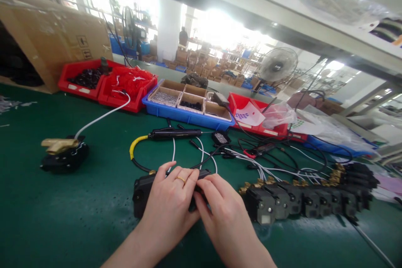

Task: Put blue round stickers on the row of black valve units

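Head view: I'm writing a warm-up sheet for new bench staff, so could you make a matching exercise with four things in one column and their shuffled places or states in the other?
1. left hand
2. black housing
3. slim black tool
4. divided blue tray

A. stands between red bins
B. wears a ring
C. has a yellow cord section at its left
D. partly hidden beneath the left hand and right hand

Pairs: 1-B, 2-D, 3-C, 4-A
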Demonstrator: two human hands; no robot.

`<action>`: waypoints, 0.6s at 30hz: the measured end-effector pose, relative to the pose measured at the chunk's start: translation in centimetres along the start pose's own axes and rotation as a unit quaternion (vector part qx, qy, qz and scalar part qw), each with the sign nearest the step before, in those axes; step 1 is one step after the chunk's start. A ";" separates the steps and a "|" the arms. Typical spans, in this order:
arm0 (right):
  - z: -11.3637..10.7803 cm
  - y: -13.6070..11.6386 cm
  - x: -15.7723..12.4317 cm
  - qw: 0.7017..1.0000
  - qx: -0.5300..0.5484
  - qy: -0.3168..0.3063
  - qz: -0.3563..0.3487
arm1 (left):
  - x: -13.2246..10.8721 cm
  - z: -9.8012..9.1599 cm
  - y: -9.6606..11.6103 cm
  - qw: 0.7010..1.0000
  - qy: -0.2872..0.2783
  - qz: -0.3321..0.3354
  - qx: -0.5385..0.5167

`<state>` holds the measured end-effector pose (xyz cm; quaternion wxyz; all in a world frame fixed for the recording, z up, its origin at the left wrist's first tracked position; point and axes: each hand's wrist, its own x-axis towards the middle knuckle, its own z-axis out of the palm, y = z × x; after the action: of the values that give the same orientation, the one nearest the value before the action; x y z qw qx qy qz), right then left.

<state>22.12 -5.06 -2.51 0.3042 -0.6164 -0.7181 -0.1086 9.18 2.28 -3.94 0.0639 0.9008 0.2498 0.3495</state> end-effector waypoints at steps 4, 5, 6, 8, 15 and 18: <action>0.2 0.0 -0.3 0.999 0.040 0.007 0.022 | 0.1 0.0 0.0 1.000 0.001 -0.001 0.002; 0.1 0.1 -0.4 0.998 0.056 0.016 0.029 | 0.1 0.0 0.0 1.000 0.001 -0.001 0.002; 0.1 0.1 -0.4 0.997 0.067 0.030 0.037 | 0.1 0.0 0.0 1.000 0.001 -0.001 0.002; -0.1 0.3 -0.4 0.995 0.078 0.044 0.047 | 0.2 0.1 0.1 1.000 0.008 -0.002 0.002; -0.3 0.4 0.0 0.998 0.052 0.035 0.022 | 0.2 0.3 0.1 1.000 0.009 -0.003 0.006; -0.2 0.3 -0.1 0.999 0.032 0.033 0.022 | 0.2 0.3 0.0 1.000 0.008 -0.005 0.007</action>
<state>22.42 -5.13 -2.47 0.3493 -0.6186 -0.6968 -0.0991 9.52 2.35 -4.05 0.0575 0.8970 0.2571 0.3549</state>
